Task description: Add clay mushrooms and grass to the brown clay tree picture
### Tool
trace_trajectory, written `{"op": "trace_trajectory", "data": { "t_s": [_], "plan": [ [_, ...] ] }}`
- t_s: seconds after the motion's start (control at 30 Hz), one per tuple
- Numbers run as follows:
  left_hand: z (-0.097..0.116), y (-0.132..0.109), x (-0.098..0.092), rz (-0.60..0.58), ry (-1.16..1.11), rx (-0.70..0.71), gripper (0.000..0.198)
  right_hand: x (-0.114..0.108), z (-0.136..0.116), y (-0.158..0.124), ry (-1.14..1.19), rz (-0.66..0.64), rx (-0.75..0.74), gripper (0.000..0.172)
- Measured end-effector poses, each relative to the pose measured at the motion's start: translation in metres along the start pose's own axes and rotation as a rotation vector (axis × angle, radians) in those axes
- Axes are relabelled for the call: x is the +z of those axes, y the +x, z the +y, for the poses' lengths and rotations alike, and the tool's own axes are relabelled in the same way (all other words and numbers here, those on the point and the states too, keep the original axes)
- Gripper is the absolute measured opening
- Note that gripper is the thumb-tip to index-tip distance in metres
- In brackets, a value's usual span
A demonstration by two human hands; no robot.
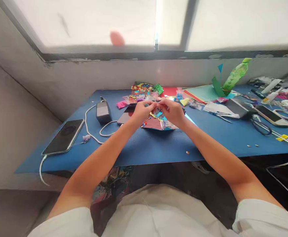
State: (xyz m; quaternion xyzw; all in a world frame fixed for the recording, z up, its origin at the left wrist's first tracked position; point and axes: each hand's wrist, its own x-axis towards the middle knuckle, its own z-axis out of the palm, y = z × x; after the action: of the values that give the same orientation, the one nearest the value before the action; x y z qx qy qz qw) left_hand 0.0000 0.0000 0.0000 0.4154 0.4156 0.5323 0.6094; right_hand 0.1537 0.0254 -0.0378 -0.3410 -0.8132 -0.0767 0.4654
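Observation:
My left hand [144, 110] and my right hand [170, 110] meet over the middle of the table, fingertips pinched close together. Whatever lies between the fingers is too small to make out. Just beneath them is a dark reddish tray-like sheet [151, 123] bearing small coloured pieces, a yellow strip and blue bits. A clear plastic packet [168, 124] rests at its front right. Behind the hands lie a pile of red and yellow beads or pieces [142, 87], a green clump [158, 89] and a pink packet [122, 104].
A phone [64, 136] with a white cable and a black adapter [103, 112] sit on the left of the blue table [144, 151]. To the right are a tilted green bottle [236, 76], tweezers [221, 117], another phone [272, 115] and a glue bottle [271, 96].

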Motion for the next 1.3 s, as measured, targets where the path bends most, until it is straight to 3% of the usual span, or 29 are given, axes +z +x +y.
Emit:
{"op": "trace_trajectory", "data": {
  "t_s": [0.13, 0.27, 0.47, 0.57, 0.73, 0.87, 1.0, 1.17, 1.3],
  "plan": [
    [0.002, 0.007, -0.005, 0.051, -0.087, -0.053, 0.034, -0.006, -0.004, 0.0, -0.013, -0.004, -0.004, 0.032],
    [0.0, 0.008, -0.003, 0.074, -0.176, -0.118, 0.031, -0.009, -0.018, -0.002, 0.009, -0.048, -0.073, 0.036],
    [-0.003, 0.0, 0.005, 0.02, -0.246, -0.071, 0.02, -0.003, -0.032, -0.008, 0.081, -0.175, -0.169, 0.013],
    [-0.006, -0.002, 0.007, 0.004, -0.244, -0.06, 0.018, 0.002, -0.031, -0.011, 0.079, -0.174, -0.152, 0.017],
    [-0.009, -0.003, 0.007, 0.014, -0.223, -0.049, 0.019, 0.005, -0.032, -0.013, 0.078, -0.136, -0.084, 0.021],
    [-0.007, -0.007, 0.009, -0.011, -0.163, -0.018, 0.022, 0.004, -0.033, -0.011, 0.096, -0.089, 0.001, 0.01],
    [-0.002, -0.011, 0.007, -0.028, -0.05, 0.023, 0.025, 0.002, -0.03, -0.005, 0.309, -0.063, 0.178, 0.031],
    [0.003, -0.015, 0.008, -0.037, 0.09, 0.079, 0.028, -0.002, -0.024, 0.004, 0.594, 0.044, 0.38, 0.039],
    [0.002, -0.018, 0.009, -0.061, 0.151, 0.116, 0.033, -0.004, -0.023, 0.009, 0.688, -0.018, 0.432, 0.05]
  ]
}}
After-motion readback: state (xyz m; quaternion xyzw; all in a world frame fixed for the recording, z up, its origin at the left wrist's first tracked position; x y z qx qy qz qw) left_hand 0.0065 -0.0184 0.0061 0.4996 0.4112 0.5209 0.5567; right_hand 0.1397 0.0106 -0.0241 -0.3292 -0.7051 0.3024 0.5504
